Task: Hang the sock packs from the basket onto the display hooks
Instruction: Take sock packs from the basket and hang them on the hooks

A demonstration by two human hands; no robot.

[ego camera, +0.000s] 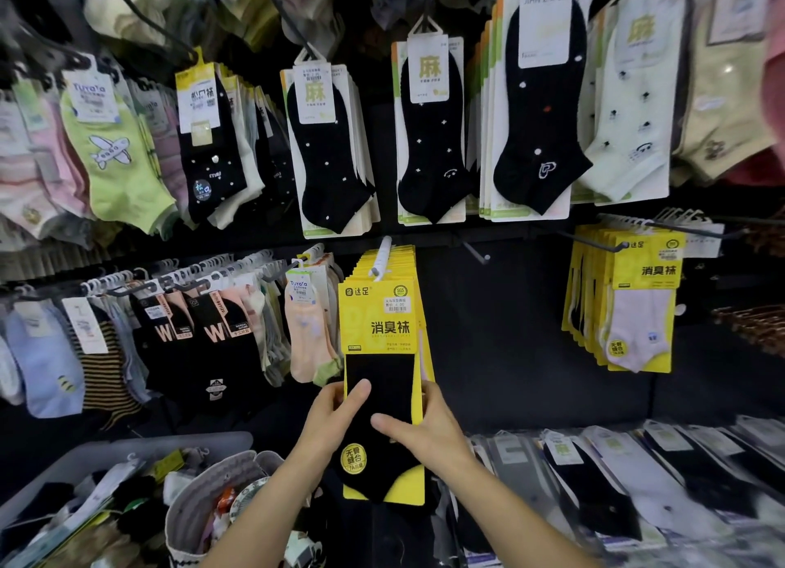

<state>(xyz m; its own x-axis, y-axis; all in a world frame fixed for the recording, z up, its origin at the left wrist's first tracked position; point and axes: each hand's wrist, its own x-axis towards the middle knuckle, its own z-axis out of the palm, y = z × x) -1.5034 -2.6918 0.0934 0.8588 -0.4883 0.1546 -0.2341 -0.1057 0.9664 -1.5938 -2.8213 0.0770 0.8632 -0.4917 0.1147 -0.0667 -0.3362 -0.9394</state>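
My left hand (331,419) and right hand (429,436) both grip the yellow sock pack (380,329), seemingly on its hook (382,255); basket (191,508) looks far from empty.

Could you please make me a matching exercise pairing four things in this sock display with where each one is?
Things:
1. plane sock
2. white-sock pack
3. black-sock pack
4. basket

Places:
A. lower left corner
B. centre, gripped by the left hand and right hand
C. upper row, left
D. lower row, right hook

Pairs: 1-C, 2-D, 3-B, 4-A
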